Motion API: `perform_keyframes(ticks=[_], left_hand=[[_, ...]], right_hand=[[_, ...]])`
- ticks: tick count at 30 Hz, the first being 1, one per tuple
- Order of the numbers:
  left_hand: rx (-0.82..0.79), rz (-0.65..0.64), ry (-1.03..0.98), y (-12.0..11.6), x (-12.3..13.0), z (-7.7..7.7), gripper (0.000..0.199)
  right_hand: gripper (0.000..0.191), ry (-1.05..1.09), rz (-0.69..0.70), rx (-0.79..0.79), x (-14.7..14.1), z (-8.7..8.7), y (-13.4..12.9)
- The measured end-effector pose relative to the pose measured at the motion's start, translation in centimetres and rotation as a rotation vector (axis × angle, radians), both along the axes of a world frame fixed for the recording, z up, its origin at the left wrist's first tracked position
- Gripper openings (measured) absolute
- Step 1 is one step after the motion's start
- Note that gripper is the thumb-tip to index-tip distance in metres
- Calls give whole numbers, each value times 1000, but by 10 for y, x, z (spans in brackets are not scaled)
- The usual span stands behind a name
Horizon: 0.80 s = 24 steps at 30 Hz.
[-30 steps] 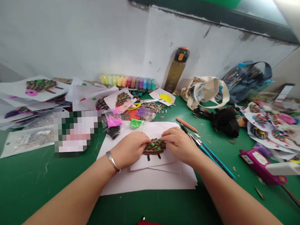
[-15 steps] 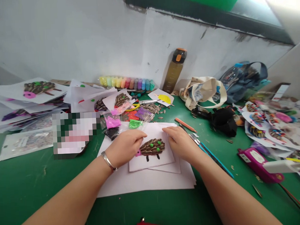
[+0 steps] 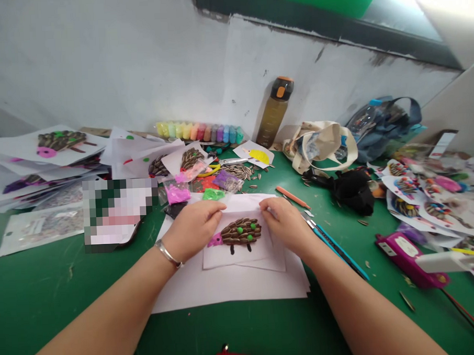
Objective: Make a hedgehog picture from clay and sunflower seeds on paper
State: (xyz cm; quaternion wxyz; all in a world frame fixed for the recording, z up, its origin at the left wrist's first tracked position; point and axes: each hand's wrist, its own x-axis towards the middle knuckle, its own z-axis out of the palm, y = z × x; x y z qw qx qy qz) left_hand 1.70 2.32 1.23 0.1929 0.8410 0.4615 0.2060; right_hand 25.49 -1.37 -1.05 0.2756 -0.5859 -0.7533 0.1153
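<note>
A white paper card [image 3: 228, 257] lies before me on larger white sheets [image 3: 242, 290]. It bears a hedgehog [image 3: 241, 233] made of striped sunflower seeds, with a pink clay face, green dots and short black legs. My left hand [image 3: 195, 227] pinches the card at its upper left, thumb and forefinger together. At the upper right edge, my right hand [image 3: 284, 225] has its fingers bent and closed on the paper. Another sheet partly shows under the card at its lower right.
Behind the sheets lie clay packets [image 3: 178, 194] and loose sunflower seeds [image 3: 242, 172]. A bottle [image 3: 273, 113] stands by the wall. Blue-handled tools [image 3: 336, 246] lie at right, near a magenta glue gun [image 3: 411, 259]. Stacked seed pictures [image 3: 66, 143] fill the far left.
The right fingertips have curled in at the card's edge and the left hand has shifted slightly left. The card has moved a little and covers the sheet under it differently.
</note>
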Motion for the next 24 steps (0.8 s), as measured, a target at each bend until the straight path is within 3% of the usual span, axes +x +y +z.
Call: perform_keyframes(ticks=[4,9,13,17,19,24], left_hand=[[-95,119,-69,-1,0,7,34],[-275,221,-196,-1,0,16,45],[-583,273,-554,2,-1,13,57],[-905,228,-889,3,-1,7,28],[-963,226,-935,2,-1,7,19],[-996,278,-980,-1,-2,12,18]], right_hand=[[10,278,-91,-127,5,6,-1],[9,711,-100,-297,5,9,1],[15,978,-123,-390,2,11,1],[19,1117,-145,-442,-1,13,0],[20,1170,-154,-459,-2,13,0],[26,1299,-183,-496,-7,13,-3]])
